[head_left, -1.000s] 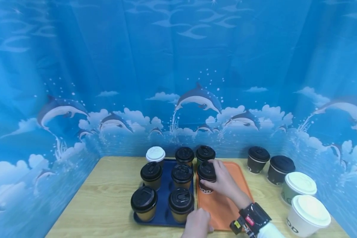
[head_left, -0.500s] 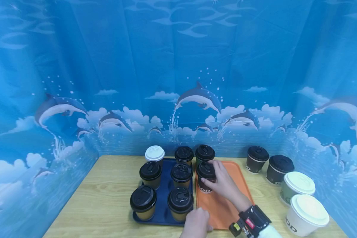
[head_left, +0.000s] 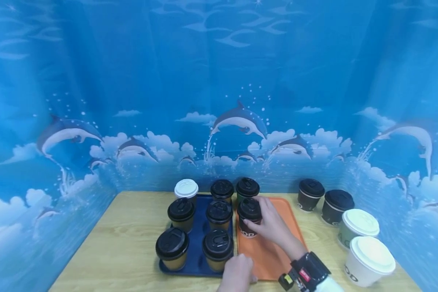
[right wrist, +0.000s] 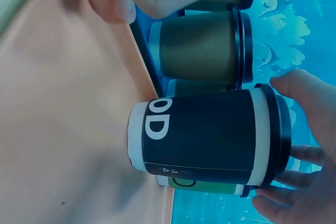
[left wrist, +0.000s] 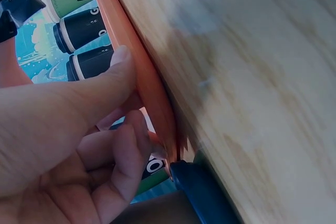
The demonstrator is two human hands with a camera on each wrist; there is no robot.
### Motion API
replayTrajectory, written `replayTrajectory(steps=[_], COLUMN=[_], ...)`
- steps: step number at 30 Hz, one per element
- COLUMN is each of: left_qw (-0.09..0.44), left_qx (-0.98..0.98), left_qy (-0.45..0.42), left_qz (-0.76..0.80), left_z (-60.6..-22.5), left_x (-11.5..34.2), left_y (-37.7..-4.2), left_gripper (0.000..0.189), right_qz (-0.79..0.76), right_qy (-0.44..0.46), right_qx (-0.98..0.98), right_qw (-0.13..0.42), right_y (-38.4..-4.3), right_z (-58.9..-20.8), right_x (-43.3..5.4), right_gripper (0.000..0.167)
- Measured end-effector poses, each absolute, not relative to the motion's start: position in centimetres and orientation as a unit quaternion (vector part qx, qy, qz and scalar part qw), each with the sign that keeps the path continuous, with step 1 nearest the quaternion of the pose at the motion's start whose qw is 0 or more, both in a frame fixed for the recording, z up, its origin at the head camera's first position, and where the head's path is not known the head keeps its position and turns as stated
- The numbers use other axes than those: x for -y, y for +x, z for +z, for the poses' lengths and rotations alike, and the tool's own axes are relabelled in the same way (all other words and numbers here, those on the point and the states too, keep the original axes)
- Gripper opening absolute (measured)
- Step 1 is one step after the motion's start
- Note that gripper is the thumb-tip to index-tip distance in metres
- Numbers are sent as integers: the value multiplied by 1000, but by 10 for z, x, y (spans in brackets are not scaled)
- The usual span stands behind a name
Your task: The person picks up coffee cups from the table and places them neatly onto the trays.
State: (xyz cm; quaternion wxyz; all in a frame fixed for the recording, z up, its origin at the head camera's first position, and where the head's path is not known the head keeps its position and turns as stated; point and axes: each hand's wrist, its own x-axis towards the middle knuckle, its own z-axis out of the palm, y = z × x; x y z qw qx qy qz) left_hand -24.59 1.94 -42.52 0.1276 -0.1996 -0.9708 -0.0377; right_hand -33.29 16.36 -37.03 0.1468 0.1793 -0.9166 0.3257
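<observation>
My right hand [head_left: 271,223] grips a black lidded paper coffee cup [head_left: 249,229] by its lid, thumb on one side and fingers on the other. The cup stands upright at the left side of the orange tray [head_left: 264,259]. In the right wrist view the same cup [right wrist: 205,135] shows white lettering, with the thumb [right wrist: 302,93] at its lid. My left hand [head_left: 237,269] is at the orange tray's near left corner. In the left wrist view its thumb [left wrist: 118,69] lies against the tray's rim [left wrist: 149,87] and the curled fingers meet the rim too.
Left of the orange tray, a dark blue tray [head_left: 200,243] carries several brown cups with black lids and a white-lidded cup [head_left: 187,190]. Behind the gripped cup stands another black-lidded cup [head_left: 247,187]. Black cups [head_left: 311,194] and white-lidded tubs [head_left: 369,259] line the table's right side.
The head view has shifted slightly, so everything sits a little further left in it. Both hands keep their places on the cup and the orange tray.
</observation>
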Motion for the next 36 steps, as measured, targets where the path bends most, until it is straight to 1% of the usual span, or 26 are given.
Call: replayTrajectory(steps=[4,8,11,14,18,23,25,28,31,34,36], left_qw=[112,115,107,78,62,60,60,75,89,94,92], left_qx=[974,973,974,977,979,980,981,980,978,977,978], left_qy=[-191,-193,-194,-188,-183,-179,-177,-179,-183,-187,-187], left_qz=[-43,-45,-55,-66,-67,-62,-60,-53,-46,-39,-31], left_z=[-426,-426,-425,-422,-420,-420,-420,-420,-420,-419,-418], left_x=[-16,-13,-13,-14,-15,-14,-15,-16,-18,-21,-23], left_y=[-246,-247,-247,-246,-244,-243,-243,-243,-243,-244,-244], left_gripper=[30,29,29,29,30,31,32,32,32,31,31], right_qz=[324,324,324,322,306,268,253,224,206,204,200], right_qy=[173,151,136,111,46,-55,-97,-159,-213,-246,-254], right_qx=[919,920,916,909,903,886,880,883,896,904,906], right_qw=[143,162,195,239,297,374,390,381,332,285,272], right_y=[-327,-318,-306,-291,-269,-245,-236,-225,-218,-216,-214], right_z=[-371,-371,-367,-365,-367,-368,-369,-372,-376,-379,-380], right_x=[-161,-162,-172,-192,-226,-272,-289,-311,-327,-336,-340], right_gripper=[74,68,62,58,54,56,62,75,87,91,92])
